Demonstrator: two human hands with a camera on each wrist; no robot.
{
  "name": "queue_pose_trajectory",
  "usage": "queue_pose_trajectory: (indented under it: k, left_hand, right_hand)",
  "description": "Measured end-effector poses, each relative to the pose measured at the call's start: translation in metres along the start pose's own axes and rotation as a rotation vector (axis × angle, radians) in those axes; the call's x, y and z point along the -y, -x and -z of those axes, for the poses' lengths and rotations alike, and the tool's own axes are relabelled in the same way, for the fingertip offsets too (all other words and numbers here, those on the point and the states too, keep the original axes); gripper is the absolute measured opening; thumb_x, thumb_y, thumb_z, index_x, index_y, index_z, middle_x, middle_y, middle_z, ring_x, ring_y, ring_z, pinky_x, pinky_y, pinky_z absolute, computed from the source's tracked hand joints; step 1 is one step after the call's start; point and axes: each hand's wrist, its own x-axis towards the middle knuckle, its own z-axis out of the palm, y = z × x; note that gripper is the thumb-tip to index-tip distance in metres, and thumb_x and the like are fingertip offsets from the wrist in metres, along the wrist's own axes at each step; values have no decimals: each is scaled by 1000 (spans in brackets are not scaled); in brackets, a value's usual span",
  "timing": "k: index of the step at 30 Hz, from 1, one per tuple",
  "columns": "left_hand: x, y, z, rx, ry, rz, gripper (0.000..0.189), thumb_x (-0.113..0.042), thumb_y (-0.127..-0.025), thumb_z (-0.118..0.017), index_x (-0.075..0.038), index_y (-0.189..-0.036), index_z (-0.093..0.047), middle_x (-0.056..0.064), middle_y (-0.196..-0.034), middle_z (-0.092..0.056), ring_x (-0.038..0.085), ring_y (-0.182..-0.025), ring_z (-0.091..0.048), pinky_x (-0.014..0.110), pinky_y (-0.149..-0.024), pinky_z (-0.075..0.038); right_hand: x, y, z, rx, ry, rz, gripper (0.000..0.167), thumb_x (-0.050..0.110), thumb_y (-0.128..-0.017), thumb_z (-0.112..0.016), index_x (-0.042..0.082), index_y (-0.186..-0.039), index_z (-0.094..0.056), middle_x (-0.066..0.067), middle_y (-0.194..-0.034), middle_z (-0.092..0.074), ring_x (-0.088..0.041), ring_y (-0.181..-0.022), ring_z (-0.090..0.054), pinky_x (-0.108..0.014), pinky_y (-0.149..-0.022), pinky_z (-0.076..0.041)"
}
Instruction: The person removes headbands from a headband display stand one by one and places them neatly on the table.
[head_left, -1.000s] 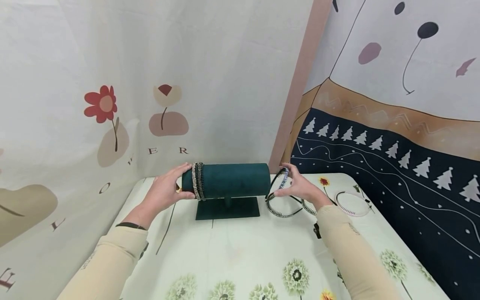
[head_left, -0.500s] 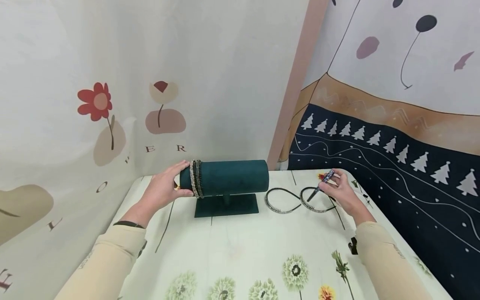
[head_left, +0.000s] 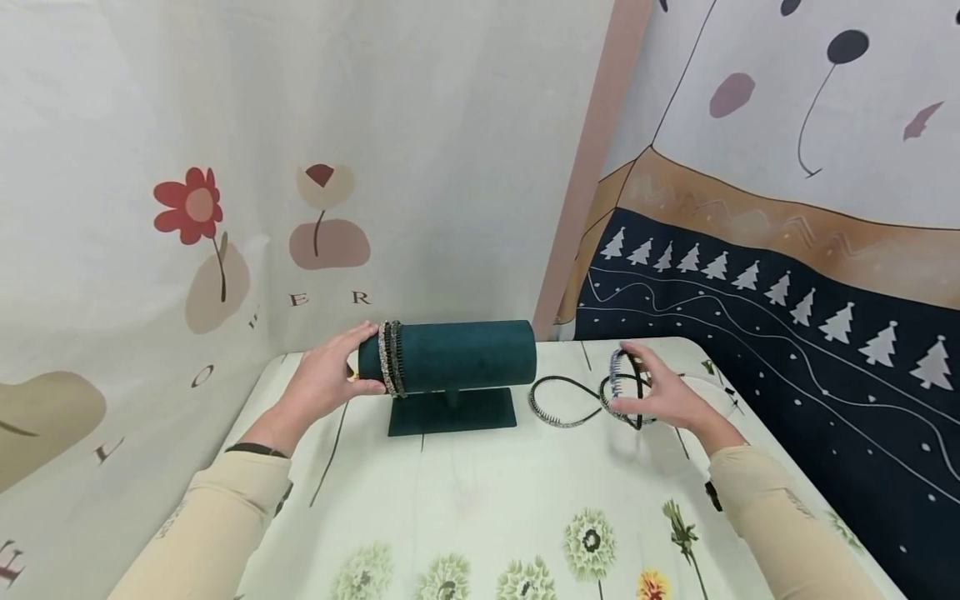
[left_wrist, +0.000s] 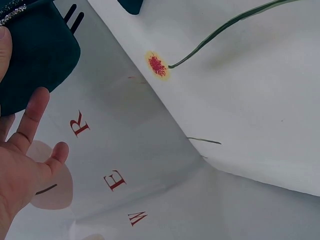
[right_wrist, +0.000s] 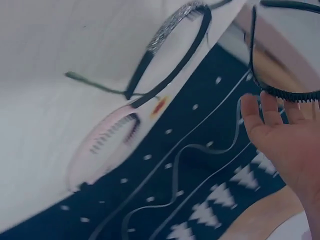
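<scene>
My left hand point(head_left: 318, 379) grips the left end of a dark green velvet roll-shaped display stand point(head_left: 472, 357), thumb in front and fingers over the top. Several glittery toothed headbands point(head_left: 392, 358) circle the roll close beside that thumb. In the left wrist view the fingers point(left_wrist: 35, 117) lie against the roll's end. To the right, my right hand point(head_left: 663, 396) holds a headband point(head_left: 616, 371) with blue-silver sparkle by its band, raised on edge over the table. The right wrist view shows its dark toothed inner side point(right_wrist: 292, 95) along the fingertips.
Two dark headbands, one point(head_left: 558, 420) nearer the stand and one partly behind the held headband, lie on the flower-print tablecloth point(head_left: 465, 517). A pale pink headband point(right_wrist: 82, 155) lies near the right table edge. Printed curtains point(head_left: 450, 167) hang behind the table.
My right hand has moved from the roll's right end out to the right with the sparkly headband, then turned it upright and slightly back left. The left hand stays on the stand.
</scene>
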Motion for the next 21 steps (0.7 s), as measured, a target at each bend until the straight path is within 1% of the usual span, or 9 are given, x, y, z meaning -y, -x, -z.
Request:
queue_pose_trajectory:
  k: [3,6,8,9,11,13,16,19,21]
  left_hand:
    - [-1,0,0,-3,-2,1,104,-35,-86,-91,-17,-170,-32,17,-176,-30,28,-93,-72,79,-121,-27]
    - [0,0,0,-4,0,3,105,-35,-85,-91,-17,-170,-32,16,-177,-30,29,-94,-73,79,-120,-28]
    - [1,0,-1,-5,2,5,105,-35,-85,-91,-18,-170,-32,16,-177,-30,29,-95,-73,78,-120,-28]
    - [1,0,-1,-4,4,6,105,-36,-85,-91,-18,-170,-32,15,-177,-30,29,-95,-73,78,-120,-28]
    - [1,0,-1,-4,4,9,105,-36,-85,-91,-18,-170,-32,15,-177,-29,29,-95,-73,79,-120,-28]
    - [0,0,-1,-1,5,9,105,-36,-85,-91,-18,-170,-32,15,-177,-29,29,-95,-73,79,-121,-26]
    - [-1,0,-1,2,8,11,105,-35,-86,-91,-18,-170,-32,16,-177,-29,29,-95,-73,80,-121,-24]
    - [-1,1,0,4,10,14,104,-35,-86,-91,-18,-170,-31,16,-177,-29,30,-96,-74,80,-122,-23]
    - [-1,1,0,3,7,15,104,-35,-86,-91,-18,-170,-31,16,-177,-29,32,-99,-74,80,-122,-23]
  right_hand:
    - [7,-5,-14,38,143,66,106,38,-83,-93,14,-167,-34,-19,-172,-35,-49,-156,-32,-79,-119,-32]
    - [15,-6,-33,89,298,110,105,43,-77,-96,18,-164,-42,-19,-168,-42,-50,-153,-38,-78,-119,-33]
    - [22,-5,-47,141,398,124,106,45,-73,-97,21,-163,-44,-19,-167,-43,-51,-150,-40,-78,-118,-33]
    - [25,-4,-54,171,430,139,108,46,-71,-97,21,-163,-45,-20,-167,-44,-52,-149,-41,-79,-117,-33]
    - [31,-2,-68,230,496,165,114,48,-67,-98,22,-164,-44,-18,-167,-43,-51,-149,-42,-79,-119,-32]
    - [35,-1,-80,290,530,183,121,50,-64,-99,23,-166,-40,-15,-168,-44,-48,-149,-43,-77,-120,-32]
    - [36,-1,-94,352,557,184,130,53,-62,-100,24,-169,-32,-9,-169,-43,-42,-150,-45,-73,-122,-33]
    - [36,-1,-102,379,568,173,136,53,-61,-100,25,-171,-25,-5,-171,-42,-39,-150,-45,-72,-122,-34]
    - [37,-1,-104,386,568,163,138,52,-62,-101,25,-172,-22,-5,-172,-40,-39,-150,-45,-73,-123,-33]
